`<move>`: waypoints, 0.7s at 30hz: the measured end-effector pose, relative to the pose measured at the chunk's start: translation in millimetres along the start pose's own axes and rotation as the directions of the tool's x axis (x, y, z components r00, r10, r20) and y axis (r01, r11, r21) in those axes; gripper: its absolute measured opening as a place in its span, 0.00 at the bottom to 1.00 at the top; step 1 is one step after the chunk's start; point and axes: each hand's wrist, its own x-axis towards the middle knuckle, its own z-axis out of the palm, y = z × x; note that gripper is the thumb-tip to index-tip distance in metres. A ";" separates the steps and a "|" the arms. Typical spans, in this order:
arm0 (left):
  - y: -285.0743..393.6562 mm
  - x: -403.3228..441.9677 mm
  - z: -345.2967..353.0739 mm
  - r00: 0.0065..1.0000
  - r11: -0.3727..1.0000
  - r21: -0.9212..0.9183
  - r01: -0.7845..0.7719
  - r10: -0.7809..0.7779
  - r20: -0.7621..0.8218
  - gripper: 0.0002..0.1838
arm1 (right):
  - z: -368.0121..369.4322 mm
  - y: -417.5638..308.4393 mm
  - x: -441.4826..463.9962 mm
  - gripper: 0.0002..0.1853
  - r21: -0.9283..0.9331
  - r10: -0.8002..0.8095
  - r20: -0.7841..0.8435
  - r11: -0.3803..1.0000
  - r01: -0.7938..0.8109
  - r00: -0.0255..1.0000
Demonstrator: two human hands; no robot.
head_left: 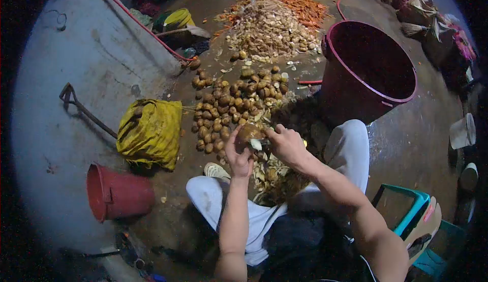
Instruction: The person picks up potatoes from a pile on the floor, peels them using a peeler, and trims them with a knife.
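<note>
My left hand (237,152) is closed around a large brown-skinned potato (250,131), held up over the floor between my knees. A pale white patch, either bare flesh or a strip of peel, shows at its lower side. My right hand (287,144) is closed at the potato's right side on a thin-bladed tool (263,139); whether it is a knife or a peeler I cannot tell, as my fingers hide most of it. Below both hands lies a heap of peelings (272,175). Unpeeled brown potatoes (223,104) are spread on the floor just beyond.
A tall dark-red tub (338,94) stands at right. Further back are pale cut pieces (269,25) and orange peelings (305,10). To the left are a yellow sack (150,134), a red bucket (127,195) and a long-handled tool (86,111). A teal stool (412,211) is at lower right.
</note>
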 end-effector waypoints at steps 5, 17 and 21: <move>5.3 -10.1 6.1 0.988 0.991 0.007 0.136 -0.135 -0.080 0.36 | 6.9 14.3 9.9 0.21 -0.022 0.009 0.034 1.000 -0.008 0.999; 21.6 -2.7 -3.5 0.983 0.965 -0.188 0.181 -0.185 0.000 0.40 | -5.3 65.5 25.7 0.20 0.329 0.005 -0.028 0.944 0.004 1.000; 21.2 -4.3 -5.4 0.981 0.970 -0.149 0.193 -0.196 -0.007 0.37 | -17.1 79.7 39.9 0.17 0.392 0.044 -0.161 0.920 0.023 0.986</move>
